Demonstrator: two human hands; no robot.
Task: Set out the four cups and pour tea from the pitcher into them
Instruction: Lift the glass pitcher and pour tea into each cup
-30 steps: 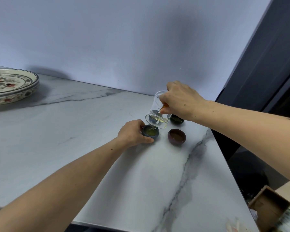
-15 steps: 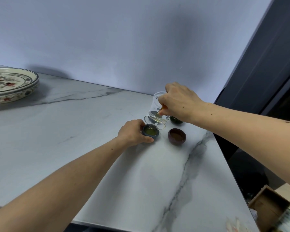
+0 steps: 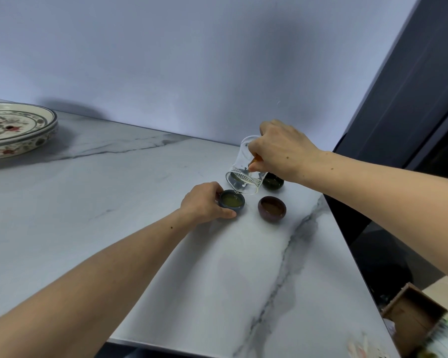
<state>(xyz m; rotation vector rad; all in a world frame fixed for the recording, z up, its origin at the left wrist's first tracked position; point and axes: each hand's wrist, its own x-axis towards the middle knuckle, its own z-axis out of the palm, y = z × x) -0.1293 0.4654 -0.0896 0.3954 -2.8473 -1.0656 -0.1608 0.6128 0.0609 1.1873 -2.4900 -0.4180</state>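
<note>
- The glass pitcher (image 3: pixel 244 168) is held in the right hand (image 3: pixel 282 151), its grip clenched on the handle, and is tipped spout-down over the blue cup (image 3: pixel 232 201).
- The blue cup is grasped at its side by the left hand (image 3: pixel 204 204) on the marble bench (image 3: pixel 114 202).
- A brown cup (image 3: pixel 272 207) and a dark green cup (image 3: pixel 273 181) are seen just beside it.
</note>
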